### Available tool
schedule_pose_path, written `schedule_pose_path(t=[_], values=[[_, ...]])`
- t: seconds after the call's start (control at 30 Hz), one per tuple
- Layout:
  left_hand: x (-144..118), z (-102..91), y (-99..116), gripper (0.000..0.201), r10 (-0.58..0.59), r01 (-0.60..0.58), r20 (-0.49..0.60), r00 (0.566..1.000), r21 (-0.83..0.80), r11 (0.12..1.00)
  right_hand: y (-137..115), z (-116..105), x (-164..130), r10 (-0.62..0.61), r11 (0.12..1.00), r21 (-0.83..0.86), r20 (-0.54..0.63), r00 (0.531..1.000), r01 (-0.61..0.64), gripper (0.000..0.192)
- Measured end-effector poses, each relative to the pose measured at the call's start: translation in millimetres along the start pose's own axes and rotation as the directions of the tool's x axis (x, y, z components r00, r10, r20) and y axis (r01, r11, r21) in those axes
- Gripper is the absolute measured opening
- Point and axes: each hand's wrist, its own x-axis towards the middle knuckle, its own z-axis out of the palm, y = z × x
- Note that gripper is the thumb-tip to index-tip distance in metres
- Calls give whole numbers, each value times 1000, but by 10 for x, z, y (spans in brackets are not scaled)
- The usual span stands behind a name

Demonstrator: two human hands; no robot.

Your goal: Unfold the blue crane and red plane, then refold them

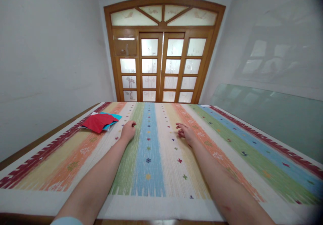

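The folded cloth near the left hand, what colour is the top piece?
Red cloth, lying on a teal piece; seen in the head view.

wooden glazed double door (163,68), white walls (47,56), glass panel (272,114) leaning at right wall

in front of you a worktop (37,144) with a wooden edge carries a striped woven cloth (156,157), spread flat over almost all of it, with bands of red, yellow, orange, green, blue and white and small cross motifs. on the cloth's far left lies a red fabric piece (98,122), resting on a blue piece (114,119).
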Motion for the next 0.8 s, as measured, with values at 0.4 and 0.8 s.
schedule_pose_path(t=[0.4,0.8], values=[[-54,-102,64,54,-92,87,-41,995,-104,991,123,-28,97,-42,998,42,-149,988,48,98],[-60,-164,73,33,-233,231,-52,971,-38,972,153,57,87,-85,995,-59,-195,977,74,67]])
